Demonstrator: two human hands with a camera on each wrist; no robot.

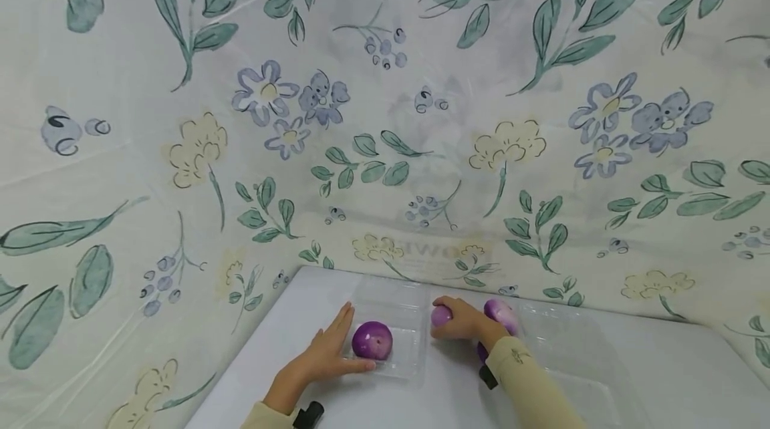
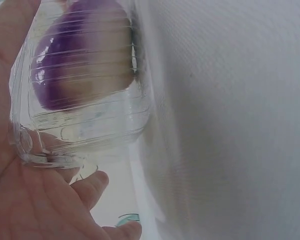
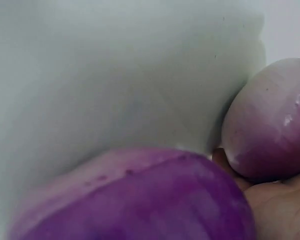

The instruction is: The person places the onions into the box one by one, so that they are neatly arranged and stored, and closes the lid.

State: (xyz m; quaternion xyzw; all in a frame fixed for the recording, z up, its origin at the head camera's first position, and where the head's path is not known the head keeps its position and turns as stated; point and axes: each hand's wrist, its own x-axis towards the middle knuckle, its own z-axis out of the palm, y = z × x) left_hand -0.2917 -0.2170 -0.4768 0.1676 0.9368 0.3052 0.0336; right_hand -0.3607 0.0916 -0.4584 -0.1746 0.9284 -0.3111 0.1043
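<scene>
Just right of the clear plastic clamshell tray [image 1: 415, 349], the right hand [image 1: 464, 322] curls around a round purple onion [image 1: 441, 315]. Flat-fingered, the left hand [image 1: 325, 352] steadies the tray's left edge, beside another purple onion [image 1: 371, 339] inside.

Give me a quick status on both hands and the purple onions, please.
Left hand flat against clear tray, steadying it. One purple onion inside the tray. Right hand grips another onion beside the tray. Nothing blocking.
</scene>
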